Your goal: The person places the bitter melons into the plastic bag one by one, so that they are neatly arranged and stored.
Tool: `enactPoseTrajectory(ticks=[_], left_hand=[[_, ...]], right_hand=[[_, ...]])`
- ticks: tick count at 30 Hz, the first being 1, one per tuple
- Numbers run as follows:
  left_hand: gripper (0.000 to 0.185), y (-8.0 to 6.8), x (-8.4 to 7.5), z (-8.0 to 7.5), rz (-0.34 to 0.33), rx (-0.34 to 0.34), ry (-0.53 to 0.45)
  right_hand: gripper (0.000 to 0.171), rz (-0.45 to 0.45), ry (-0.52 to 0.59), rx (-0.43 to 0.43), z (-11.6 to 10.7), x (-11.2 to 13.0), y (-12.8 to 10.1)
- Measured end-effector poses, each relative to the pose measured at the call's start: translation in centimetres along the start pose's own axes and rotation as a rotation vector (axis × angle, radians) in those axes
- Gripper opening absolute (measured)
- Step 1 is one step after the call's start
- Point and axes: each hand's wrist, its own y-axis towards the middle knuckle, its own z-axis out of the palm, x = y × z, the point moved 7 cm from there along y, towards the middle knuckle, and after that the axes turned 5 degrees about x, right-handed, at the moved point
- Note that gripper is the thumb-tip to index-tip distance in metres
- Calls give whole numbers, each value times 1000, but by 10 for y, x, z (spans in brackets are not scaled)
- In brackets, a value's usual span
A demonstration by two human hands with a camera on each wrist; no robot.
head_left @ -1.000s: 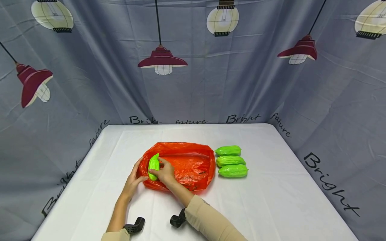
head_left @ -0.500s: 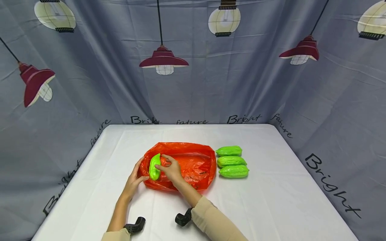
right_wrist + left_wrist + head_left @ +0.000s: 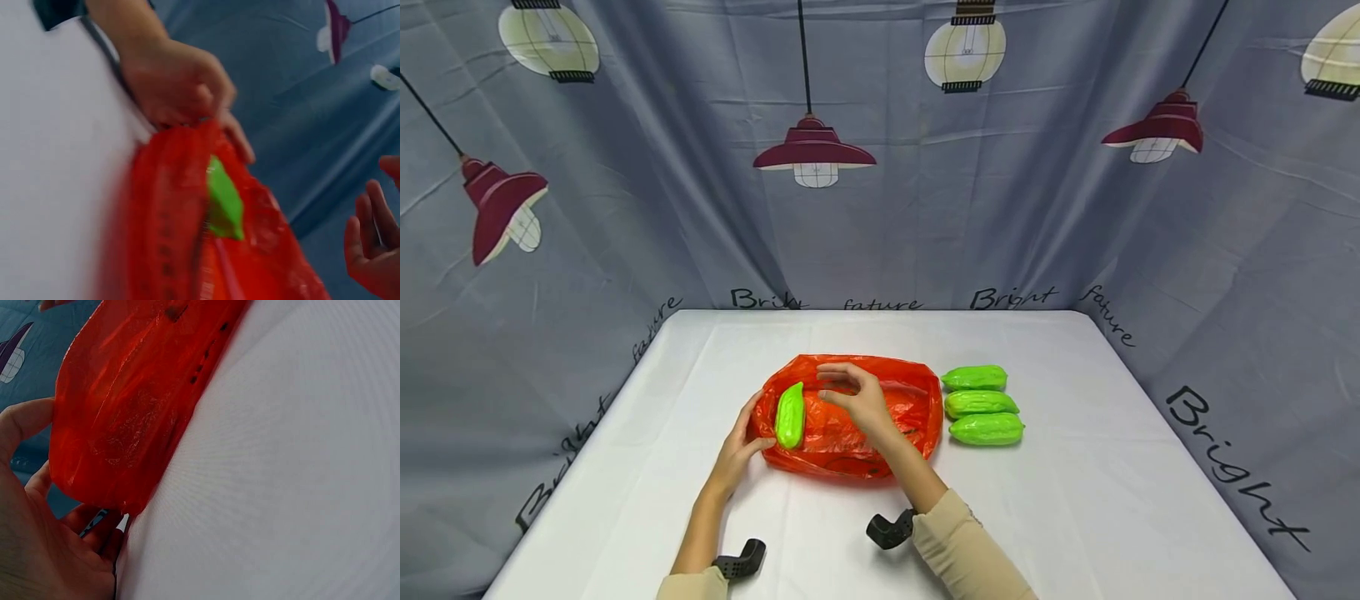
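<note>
A red plastic bag (image 3: 837, 429) lies on the table with its mouth spread wide. Inside its left end rests a bright green ridged vegetable like a bitter melon (image 3: 790, 415), which also shows within the bag in the right wrist view (image 3: 226, 206). My left hand (image 3: 735, 454) holds the bag's left end, the thumb at the near rim and fingers along the outer side. In the left wrist view, fingers (image 3: 94, 528) curl at the end of the bag. My right hand (image 3: 861, 400) is over the bag's middle, fingers spread apart and holding nothing.
To the right of the bag, three more green bitter melons (image 3: 988, 429) lie in a stacked row. The table wears a white cloth (image 3: 1120, 500). A grey curtain (image 3: 880, 233) printed with lamps stands behind and on both sides.
My right hand has let go of the bitter melon and drawn back up and to the right, leaving it in the bag. The left hand keeps its place at the bag.
</note>
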Motion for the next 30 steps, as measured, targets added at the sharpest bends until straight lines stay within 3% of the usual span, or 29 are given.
enactPoseTrajectory(ticks=[4,7,13,24,30], left_hand=[[74,-1,0,0,-7,0,0],[74,0,-2,0,-3,-2,3],[73,1,-5,-1,8,-1,-2],[73,2,-2,-1,2,4,3],[73,1,0,-4,8,3,-8]], right_hand=[[36,-124,-18,97,-10,31,-3],[36,-201,-100,207,-19,49,-6],[40,-251,-268,403,-42,78,-24],[50,-198,-239,496,-118,62,-47],[51,-161,-280,498,-150,58,-57]])
